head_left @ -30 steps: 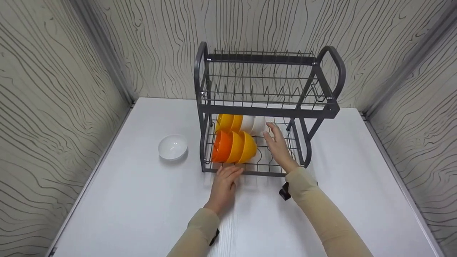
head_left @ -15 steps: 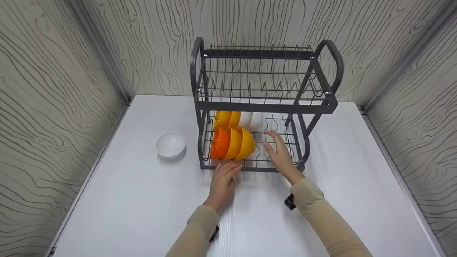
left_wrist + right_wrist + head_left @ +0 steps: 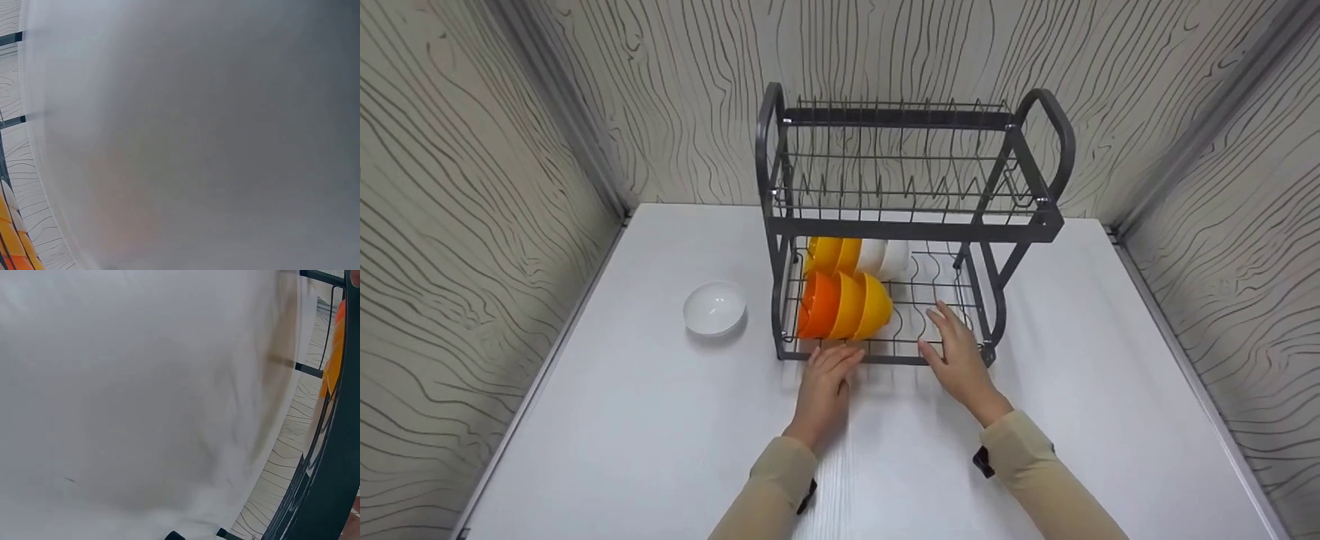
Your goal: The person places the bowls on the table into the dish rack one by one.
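My left hand (image 3: 823,386) lies with its fingertips at the front rail of a dark two-tier dish rack (image 3: 915,229), just below the front row of bowls, holding nothing. My right hand (image 3: 961,360) hovers over the right front of the lower tier, fingers spread and nothing in them. On that tier an orange bowl (image 3: 816,307) and two yellow bowls (image 3: 873,307) stand on edge, nested in a row. Behind them come two more yellow bowls (image 3: 826,255) and two white bowls (image 3: 894,259), partly hidden by the upper tier. The right wrist view shows a rack bar (image 3: 332,439) close up.
A separate white bowl (image 3: 715,308) stands upright on the white table (image 3: 607,420), left of the rack. Wood-patterned panels (image 3: 682,97) enclose the table at the back and both sides. The rack's upper tier with its wire dividers (image 3: 892,187) overhangs the back row.
My right hand has drawn back from the white bowls toward the rack's front rail. The left hand stays at the rail, and the bowls keep their places.
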{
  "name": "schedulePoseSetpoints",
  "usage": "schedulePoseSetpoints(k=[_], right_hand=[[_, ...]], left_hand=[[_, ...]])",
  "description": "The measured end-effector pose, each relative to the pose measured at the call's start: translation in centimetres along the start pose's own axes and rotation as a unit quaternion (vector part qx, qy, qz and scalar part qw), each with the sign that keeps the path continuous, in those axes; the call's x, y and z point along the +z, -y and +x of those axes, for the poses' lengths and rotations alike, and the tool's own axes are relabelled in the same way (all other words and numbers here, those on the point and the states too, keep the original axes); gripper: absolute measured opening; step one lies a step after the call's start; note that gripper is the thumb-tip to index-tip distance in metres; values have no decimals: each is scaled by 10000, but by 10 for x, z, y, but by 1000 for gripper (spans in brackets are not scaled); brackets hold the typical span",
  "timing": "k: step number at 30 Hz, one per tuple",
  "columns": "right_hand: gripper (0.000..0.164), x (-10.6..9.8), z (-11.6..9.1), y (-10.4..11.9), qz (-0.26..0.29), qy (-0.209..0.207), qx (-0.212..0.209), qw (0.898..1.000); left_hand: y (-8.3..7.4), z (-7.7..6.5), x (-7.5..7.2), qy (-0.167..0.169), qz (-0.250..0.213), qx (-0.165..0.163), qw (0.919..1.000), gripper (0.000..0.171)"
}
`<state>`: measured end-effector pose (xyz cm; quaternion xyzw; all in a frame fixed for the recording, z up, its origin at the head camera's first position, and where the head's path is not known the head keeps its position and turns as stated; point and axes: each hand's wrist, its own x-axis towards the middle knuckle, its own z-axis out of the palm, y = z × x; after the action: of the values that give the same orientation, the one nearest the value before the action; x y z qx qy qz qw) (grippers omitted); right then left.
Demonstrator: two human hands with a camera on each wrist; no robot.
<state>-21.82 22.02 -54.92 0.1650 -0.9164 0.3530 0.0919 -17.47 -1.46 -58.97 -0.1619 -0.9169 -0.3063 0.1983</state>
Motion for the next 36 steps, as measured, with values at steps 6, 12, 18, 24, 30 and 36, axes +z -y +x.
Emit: schedulePoseSetpoints(k=[6, 12, 18, 24, 30, 36], right_hand=[[53, 4, -14, -5, -480, -153, -150, 9986], [53, 6, -26, -9, -963, -249, -296, 9946], [53, 10, -32, -12, -1251, -301, -284, 9913], [52, 13, -34, -14, -1339, -290, -305, 9901], [46, 16, -32, -17, -1518, -416, -478, 9864], [39, 19, -31, -21, -1712, -686, -720, 9802]], left_hand=[[-1, -2, -1, 162, -102, -225, 9996, 46], [-3, -1, -2, 265, -179, -342, 9989, 43], [-1, 0, -1, 122, -50, -151, 9998, 46], [0, -2, -1, 111, -79, -140, 9998, 47], [0, -2, -1, 202, -99, -222, 9995, 47], [-2, -2, -3, 274, -26, -233, 9993, 47]])
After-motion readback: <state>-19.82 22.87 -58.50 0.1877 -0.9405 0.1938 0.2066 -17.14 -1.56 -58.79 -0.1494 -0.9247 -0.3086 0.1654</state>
